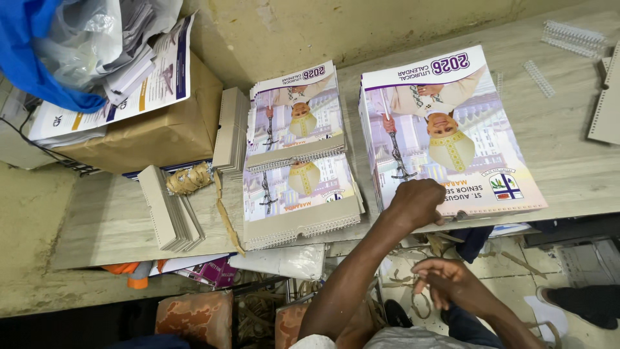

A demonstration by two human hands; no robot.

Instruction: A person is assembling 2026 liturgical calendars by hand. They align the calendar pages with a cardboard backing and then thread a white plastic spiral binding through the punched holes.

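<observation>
Your left hand (416,203) rests on the near edge of the right-hand stack of calendars (452,139), fingers curled down over the bottom left corner of the top sheet, pressing on it rather than clamped round it; whether a sheet is pinched between thumb and fingers you cannot tell from here; your right hand (449,281) hangs lower, below the edge of the wooden table (562,142), fingers loosely bent and holding nothing that shows, with thin loops of twine (420,304) on the floor just beneath it; the stack under your left hand sits at the table's front, its top sheet a glossy printed cover with a robed figure, upside down to you, and its near corner overhangs the table edge slightly; just to the left lie two more piles of the same covers (297,155), overlapped one on the other, each with a grey card backing and a punched edge facing you; further left stand leaning bundles of grey card strips (169,210) beside a knot of rope (188,179), and a brown paper parcel (155,132) bearing loose printed sheets; a blue plastic bag (32,52) fills the top left corner; white binding combs (571,35) lie well apart at the table's far right.
</observation>
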